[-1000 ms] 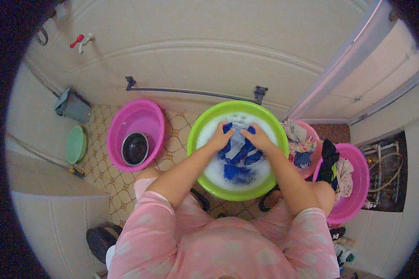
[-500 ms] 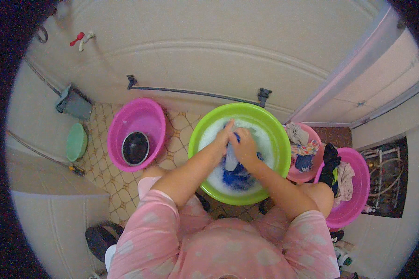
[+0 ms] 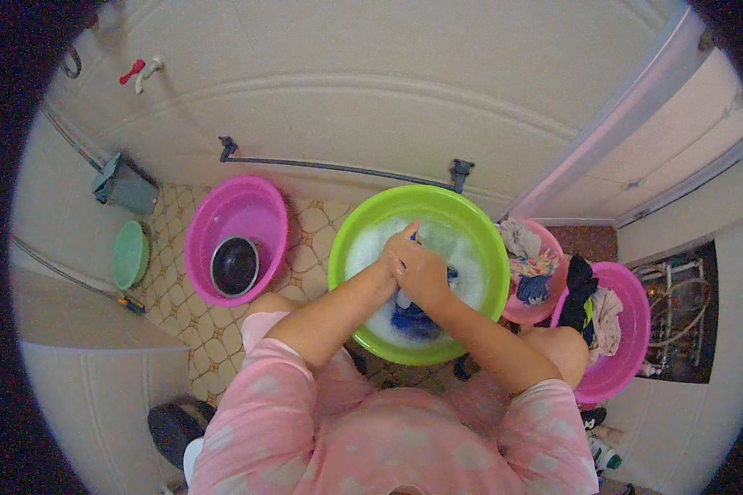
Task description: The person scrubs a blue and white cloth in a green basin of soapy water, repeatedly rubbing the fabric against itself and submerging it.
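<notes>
Blue cloth (image 3: 413, 324) now, head view: it shows just on my side of the grip, amid white suds (image 3: 469, 285) in the green basin (image 3: 501, 268) ringing my hands. Left hand (image 3: 396, 253) and right hand (image 3: 425, 275) press together, clamped on a bunched part. Soft, I'd judge, water-heavy, slippery; thick folds should hold best.

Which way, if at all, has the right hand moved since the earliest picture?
Yes: the right hand has moved left, judged against the dark wall pipe, onto the left hand.
</notes>
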The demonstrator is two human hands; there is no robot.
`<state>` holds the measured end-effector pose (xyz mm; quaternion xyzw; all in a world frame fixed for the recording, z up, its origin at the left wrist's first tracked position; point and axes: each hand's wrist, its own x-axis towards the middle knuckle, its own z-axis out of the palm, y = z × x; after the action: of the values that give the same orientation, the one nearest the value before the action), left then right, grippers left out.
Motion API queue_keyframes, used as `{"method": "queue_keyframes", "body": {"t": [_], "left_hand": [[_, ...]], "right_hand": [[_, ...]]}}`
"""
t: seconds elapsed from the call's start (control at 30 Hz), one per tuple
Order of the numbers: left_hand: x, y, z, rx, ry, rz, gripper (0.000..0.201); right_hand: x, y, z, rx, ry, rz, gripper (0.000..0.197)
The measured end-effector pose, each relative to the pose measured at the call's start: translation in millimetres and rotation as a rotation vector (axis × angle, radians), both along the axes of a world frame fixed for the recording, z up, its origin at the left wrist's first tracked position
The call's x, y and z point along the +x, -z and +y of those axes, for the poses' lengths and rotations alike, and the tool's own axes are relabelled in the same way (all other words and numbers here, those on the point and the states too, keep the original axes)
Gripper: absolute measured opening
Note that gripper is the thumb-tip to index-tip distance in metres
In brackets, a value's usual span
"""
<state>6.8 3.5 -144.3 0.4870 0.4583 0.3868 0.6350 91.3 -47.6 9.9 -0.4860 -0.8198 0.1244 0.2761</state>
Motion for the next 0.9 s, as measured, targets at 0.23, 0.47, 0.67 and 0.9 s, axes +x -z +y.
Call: {"method": "queue_keyframes", "body": {"t": [0.23,0.47,0.67,0.9], "left_hand": [[42.9,-164.3,-33.8,-0.548,-0.395,-0.507,0.031],[24.6,-143.2,-26.4,-0.546,-0.184,-0.570,0.032],[33.8,-144.8,-18.8,-0.580,-0.275,-0.471,0.039],[-14.8,-81.3,11.7,-0.404,-0.483,-0.195,0.035]], "right_hand": [[45.7,13.4,41.3,0.039,0.087,-0.026,0.019],[27.3,1.5,8.6,0.040,0.011,-0.164,0.018],[52.7,17.9,54.0,-0.287,0.246,0.306,0.031],[54.9,61.9,67.3,-0.381,0.218,0.454,0.031]]}}
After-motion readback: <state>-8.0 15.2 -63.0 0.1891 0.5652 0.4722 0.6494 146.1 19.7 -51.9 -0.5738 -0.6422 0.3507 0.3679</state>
